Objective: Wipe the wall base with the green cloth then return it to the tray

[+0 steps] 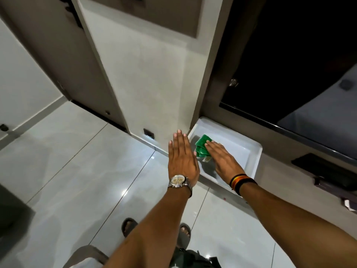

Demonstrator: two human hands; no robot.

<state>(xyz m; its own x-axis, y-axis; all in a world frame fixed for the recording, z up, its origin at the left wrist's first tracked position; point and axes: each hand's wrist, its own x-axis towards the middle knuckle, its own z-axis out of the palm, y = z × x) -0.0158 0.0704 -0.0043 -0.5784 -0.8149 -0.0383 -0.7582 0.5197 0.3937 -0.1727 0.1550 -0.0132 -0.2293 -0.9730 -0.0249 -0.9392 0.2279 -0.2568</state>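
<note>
Cloth (pixel 201 148): green, folded, lying inside the white tray (pixel 255 157) toward its far left end. The tray sits on the tiled floor (pixel 77 161), pushed against the foot of the wall (pixel 146 78) at the corner beside a dark doorway.

We note the right hand (pixel 222 159) reaching into the tray, palm down, fingers extended and nearly flat; the fingertips rest on the near right edge of the cloth. We see no curl around the fabric, so it looks like touch rather than grip (the underside of the palm is hidden, so we cannot fully rule out a pinch). A black, red and yellow band (pixel 241 180) sits on that wrist.

The left hand (pixel 181 157) hovers flat and open, fingers straight and together, holding nothing. It is just left of the tray, over the floor near the wall base. A metal watch (pixel 178 180) is on that wrist.

Two sandalled feet (pixel 156 231) show at the bottom of the view, between the forearms.
</note>
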